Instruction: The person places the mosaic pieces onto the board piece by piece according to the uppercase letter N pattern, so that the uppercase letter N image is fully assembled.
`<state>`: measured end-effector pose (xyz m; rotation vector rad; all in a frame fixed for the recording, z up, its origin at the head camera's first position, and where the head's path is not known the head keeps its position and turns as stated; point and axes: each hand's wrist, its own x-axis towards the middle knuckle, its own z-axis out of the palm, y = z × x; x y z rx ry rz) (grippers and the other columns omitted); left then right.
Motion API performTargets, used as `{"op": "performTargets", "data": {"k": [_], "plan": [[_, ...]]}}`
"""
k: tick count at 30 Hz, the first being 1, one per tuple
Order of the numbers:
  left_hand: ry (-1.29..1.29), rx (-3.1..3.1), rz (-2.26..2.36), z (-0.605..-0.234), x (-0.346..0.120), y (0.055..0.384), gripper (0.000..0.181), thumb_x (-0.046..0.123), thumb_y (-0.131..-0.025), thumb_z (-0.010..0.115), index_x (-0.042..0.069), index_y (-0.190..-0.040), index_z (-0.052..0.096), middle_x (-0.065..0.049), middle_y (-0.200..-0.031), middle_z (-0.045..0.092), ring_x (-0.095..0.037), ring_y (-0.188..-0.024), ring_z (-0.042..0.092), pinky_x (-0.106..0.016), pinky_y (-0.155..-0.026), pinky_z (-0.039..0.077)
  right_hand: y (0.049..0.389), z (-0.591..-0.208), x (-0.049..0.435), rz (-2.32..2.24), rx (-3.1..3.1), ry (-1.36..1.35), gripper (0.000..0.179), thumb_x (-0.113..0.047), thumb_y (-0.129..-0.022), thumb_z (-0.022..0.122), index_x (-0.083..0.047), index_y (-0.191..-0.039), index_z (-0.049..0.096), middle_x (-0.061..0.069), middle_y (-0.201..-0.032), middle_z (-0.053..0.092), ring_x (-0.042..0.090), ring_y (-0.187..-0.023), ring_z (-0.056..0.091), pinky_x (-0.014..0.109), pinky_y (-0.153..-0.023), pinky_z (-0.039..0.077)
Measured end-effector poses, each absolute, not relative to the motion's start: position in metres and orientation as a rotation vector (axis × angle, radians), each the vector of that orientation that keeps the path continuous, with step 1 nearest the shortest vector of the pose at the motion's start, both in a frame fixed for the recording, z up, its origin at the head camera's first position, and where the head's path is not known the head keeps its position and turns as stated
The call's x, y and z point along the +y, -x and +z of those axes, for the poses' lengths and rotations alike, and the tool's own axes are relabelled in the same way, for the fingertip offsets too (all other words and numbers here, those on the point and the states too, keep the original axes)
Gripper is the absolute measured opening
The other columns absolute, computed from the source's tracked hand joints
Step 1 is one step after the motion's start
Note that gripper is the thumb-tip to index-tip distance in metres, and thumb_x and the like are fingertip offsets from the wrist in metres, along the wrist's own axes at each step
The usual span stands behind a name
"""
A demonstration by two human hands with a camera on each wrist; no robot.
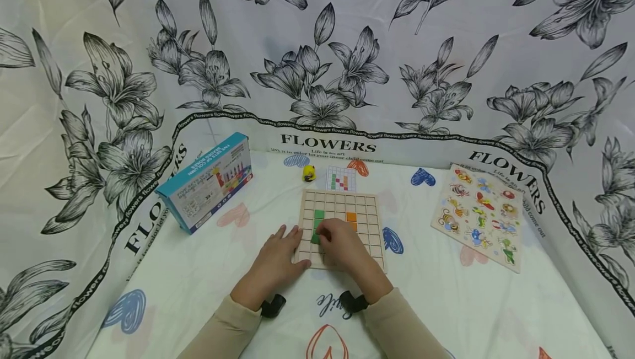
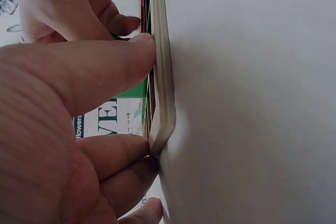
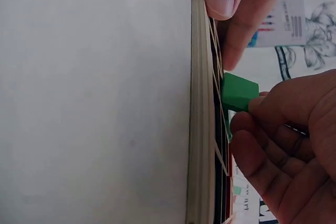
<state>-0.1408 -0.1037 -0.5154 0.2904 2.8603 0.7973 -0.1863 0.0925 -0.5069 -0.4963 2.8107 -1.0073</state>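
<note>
A square wooden grid board (image 1: 369, 200) lies on the cloth between both hands. My right hand (image 1: 342, 242) is over its middle and pinches a green block (image 3: 240, 92) between thumb and fingers, close to the board's surface. Green squares (image 1: 319, 214) show in a column left of that hand, and orange squares (image 1: 351, 217) to its right; the hand covers part of the grid. At the near left corner, my left hand (image 1: 278, 257) rests with spread fingers against the board's left side, its thumb (image 2: 139, 59) against the near edge.
Behind the board lies a printed pattern card (image 1: 347, 172) beside a small yellow toy (image 1: 308, 173). A blue box (image 1: 210, 182) stands at the left. To the right is an insect puzzle board (image 1: 476, 215). Flower-printed fabric (image 1: 377, 105) rises around the back and sides.
</note>
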Motion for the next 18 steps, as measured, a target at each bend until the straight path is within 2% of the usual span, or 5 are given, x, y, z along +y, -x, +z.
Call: {"op": "performTargets", "data": {"k": [7,18], "plan": [[-0.294,2.861,0.796,-0.5181,-0.104,0.1425,0.081,0.038,-0.096,0.083,0.005,-0.163,0.05,-0.013,-0.172,0.046,-0.043,-0.166,0.029,-0.066,-0.131,0.03,0.1834,-0.5047,0.091,-0.948,2.783,0.548,0.01,-0.007,-0.101,0.073,-0.015,-0.104,0.078,-0.004,-0.096,0.069,0.017,-0.089,0.061,0.032,-0.081,0.054],[-0.289,2.865,0.8,-0.514,-0.1032,0.1417,0.081,0.037,-0.096,0.083,0.004,-0.163,0.051,-0.014,-0.171,0.047,-0.043,-0.166,0.028,-0.066,-0.131,0.029,0.1818,-0.502,0.0924,-0.928,2.779,0.537,0.009,-0.007,-0.102,0.073,-0.015,-0.102,0.078,-0.003,-0.098,0.069,0.019,-0.092,0.061,0.034,-0.086,0.054]]}}
